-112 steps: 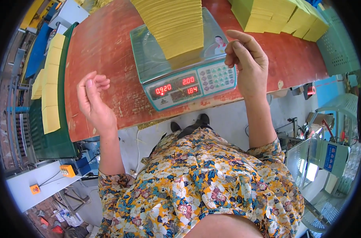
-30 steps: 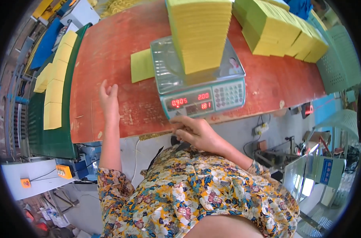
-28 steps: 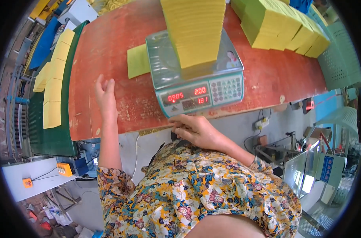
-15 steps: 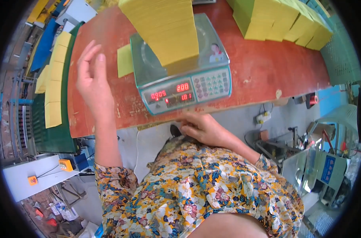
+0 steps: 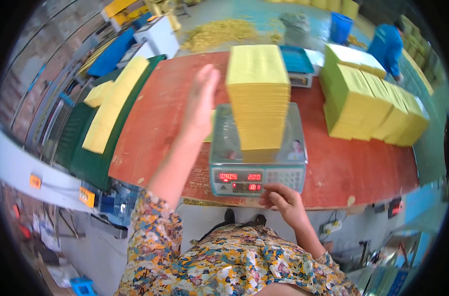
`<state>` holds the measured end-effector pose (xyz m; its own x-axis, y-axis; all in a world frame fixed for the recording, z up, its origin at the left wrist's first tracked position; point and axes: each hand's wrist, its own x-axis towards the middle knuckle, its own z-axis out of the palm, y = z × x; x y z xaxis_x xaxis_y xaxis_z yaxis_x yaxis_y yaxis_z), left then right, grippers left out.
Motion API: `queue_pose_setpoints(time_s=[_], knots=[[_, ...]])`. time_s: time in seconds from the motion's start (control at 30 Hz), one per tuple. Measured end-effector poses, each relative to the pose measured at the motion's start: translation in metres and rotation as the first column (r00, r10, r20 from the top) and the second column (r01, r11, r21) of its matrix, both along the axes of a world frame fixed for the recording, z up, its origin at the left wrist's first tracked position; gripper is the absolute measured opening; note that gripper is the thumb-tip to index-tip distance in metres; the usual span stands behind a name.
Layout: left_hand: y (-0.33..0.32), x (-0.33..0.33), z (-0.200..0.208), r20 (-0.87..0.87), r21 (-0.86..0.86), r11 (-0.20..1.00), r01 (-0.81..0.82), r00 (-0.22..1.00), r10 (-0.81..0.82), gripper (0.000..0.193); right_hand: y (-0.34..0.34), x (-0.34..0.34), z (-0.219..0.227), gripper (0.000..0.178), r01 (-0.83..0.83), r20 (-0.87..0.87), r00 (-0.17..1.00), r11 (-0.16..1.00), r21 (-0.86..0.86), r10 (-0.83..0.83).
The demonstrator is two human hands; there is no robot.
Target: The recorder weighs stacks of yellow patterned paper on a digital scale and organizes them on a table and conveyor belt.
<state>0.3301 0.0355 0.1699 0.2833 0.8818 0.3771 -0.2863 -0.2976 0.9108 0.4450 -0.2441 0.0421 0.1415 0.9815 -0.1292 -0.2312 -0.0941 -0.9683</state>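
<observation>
A tall stack of yellow paper sheets (image 5: 259, 106) stands upright on the glass-topped digital scale (image 5: 296, 140), whose red displays are lit. My left hand (image 5: 198, 101) is raised to the left of the stack, apart from it, with fingers stretched out and nothing in them. My right hand (image 5: 287, 203) hovers by the front edge of the scale, next to its keypad. Its fingers are loosely bent and hold nothing I can see. A yellow sheet (image 5: 211, 126) lies at the scale's left side, partly hidden by my left hand.
Several yellow paper stacks (image 5: 362, 103) stand on the red table (image 5: 150, 133) at the right. A second scale (image 5: 298, 64) sits behind the tall stack. At the left, a green conveyor belt (image 5: 76, 133) carries yellow paper. A person in blue (image 5: 386, 44) is at the far right.
My view has tilted up, bringing the far floor and the person into sight. My left hand has moved right, closer to the stack. My right hand has come to the scale's front edge.
</observation>
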Motion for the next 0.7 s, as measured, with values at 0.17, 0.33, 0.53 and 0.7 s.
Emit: queue_pose_setpoints(time_s=[0.17, 0.33, 0.53, 0.7], knots=[[-0.001, 0.007, 0.006, -0.1, -0.031, 0.965, 0.261, 0.96, -0.263, 0.056, 0.016, -0.012, 0.029, 0.024, 0.308, 0.099, 0.945, 0.95, 0.056, -0.312], [0.001, -0.012, 0.007, -0.049, -0.085, 0.958, 0.274, 0.959, -0.279, 0.08, 0.031, -0.032, 0.03, 0.021, 0.417, 0.076, 0.9, 0.898, 0.138, -0.429], [0.032, -0.003, 0.015, 0.031, -0.288, 0.893, 0.347, 0.935, -0.353, 0.08, 0.067, 0.016, 0.038, 0.028, 0.574, 0.089, 0.728, 0.676, 0.463, -0.679], [0.046, 0.04, -0.008, 0.052, -0.222, 0.934, 0.28, 0.96, -0.275, 0.06, 0.109, 0.023, 0.074, 0.044, 0.633, 0.126, 0.613, 0.581, 0.512, -0.78]])
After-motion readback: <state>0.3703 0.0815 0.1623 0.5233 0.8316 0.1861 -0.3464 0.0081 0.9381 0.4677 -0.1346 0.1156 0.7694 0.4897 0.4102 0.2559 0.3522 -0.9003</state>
